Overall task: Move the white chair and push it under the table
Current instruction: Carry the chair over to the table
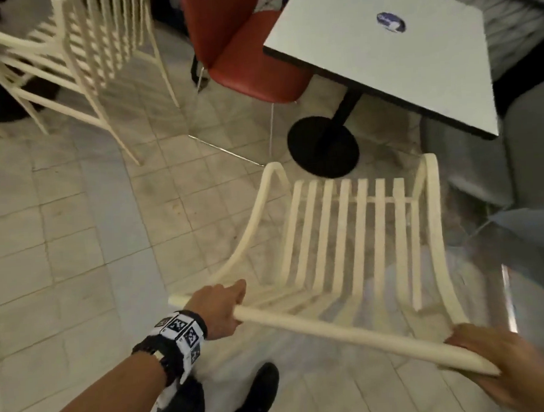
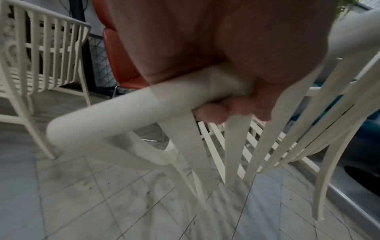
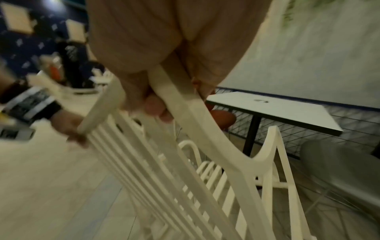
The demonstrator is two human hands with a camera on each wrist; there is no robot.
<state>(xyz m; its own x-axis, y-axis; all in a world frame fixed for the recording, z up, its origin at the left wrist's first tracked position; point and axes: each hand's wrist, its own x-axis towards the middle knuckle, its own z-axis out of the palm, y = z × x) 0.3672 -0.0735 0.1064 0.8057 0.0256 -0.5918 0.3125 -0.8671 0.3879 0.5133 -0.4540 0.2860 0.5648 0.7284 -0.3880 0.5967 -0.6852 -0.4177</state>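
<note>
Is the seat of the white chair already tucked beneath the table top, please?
No: in the head view the white chair stands short of the table, its seat front beside the black base, outside the top's edge.

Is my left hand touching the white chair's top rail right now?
Touching. The left wrist view shows the left hand with fingers curled under the top rail of the white chair.

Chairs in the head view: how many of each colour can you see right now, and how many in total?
White: 2, the white chair gripped by both hands and a spare white chair at upper left.
Red: 1, the red chair beside the table.
Total: 3 chairs. A grey shape at the right edge may be another seat; I cannot tell.
</note>
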